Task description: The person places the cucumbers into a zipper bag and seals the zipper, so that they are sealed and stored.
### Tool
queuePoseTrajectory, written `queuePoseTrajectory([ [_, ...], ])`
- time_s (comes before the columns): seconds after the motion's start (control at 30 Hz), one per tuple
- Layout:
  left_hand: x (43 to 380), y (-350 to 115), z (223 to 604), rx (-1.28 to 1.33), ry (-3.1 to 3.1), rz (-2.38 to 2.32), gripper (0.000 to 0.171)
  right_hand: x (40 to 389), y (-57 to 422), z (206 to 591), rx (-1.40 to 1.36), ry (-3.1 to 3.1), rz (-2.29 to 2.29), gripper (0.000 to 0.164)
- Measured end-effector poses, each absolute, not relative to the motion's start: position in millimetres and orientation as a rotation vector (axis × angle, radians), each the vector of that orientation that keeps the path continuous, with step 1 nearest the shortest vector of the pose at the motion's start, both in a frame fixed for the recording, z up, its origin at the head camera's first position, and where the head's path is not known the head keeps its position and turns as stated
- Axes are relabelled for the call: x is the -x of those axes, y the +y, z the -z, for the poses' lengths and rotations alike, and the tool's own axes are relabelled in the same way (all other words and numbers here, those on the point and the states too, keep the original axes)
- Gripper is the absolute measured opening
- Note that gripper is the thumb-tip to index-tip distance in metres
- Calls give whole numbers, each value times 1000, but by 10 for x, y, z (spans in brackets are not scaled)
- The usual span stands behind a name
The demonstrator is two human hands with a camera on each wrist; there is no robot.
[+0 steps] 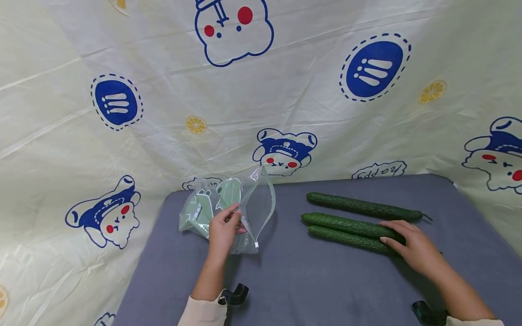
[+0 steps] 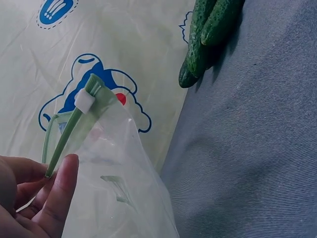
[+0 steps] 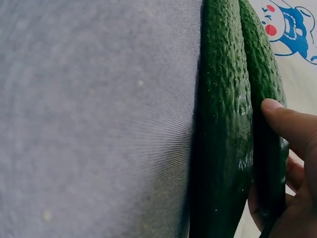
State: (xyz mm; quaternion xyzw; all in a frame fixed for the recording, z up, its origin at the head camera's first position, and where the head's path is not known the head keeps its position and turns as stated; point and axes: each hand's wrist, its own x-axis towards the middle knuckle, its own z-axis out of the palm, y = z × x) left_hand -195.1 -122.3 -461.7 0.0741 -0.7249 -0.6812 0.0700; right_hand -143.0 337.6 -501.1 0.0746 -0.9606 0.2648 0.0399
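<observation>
My left hand pinches the rim of a clear zip bag with pale green printed shapes. The bag's mouth gapes toward the right, and a white slider sits on its green zip strip. On the right, my right hand grips the stem end of the middle cucumber, thumb on one side and fingers on the other. A front cucumber lies right against it, nearer me. Farther back lies another cucumber, apart from these two. All are long, dark green and bumpy.
A grey cloth covers the table. Behind it hangs a pale sheet printed with blue cartoon bears and orange slices. A black wrist device is on the left wrist and another is on the right.
</observation>
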Motion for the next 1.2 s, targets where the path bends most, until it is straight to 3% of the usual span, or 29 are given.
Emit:
queuePoseTrajectory([
  [0.63,2026,-1149,4679,-221,-2102,2066,21,1430,3289,4950,-294,-2786,-843,47],
  [1.2,2039,-1079,4708,-186,-2103,2040,17,1512,2968,4628,-355,-2721,-868,48],
])
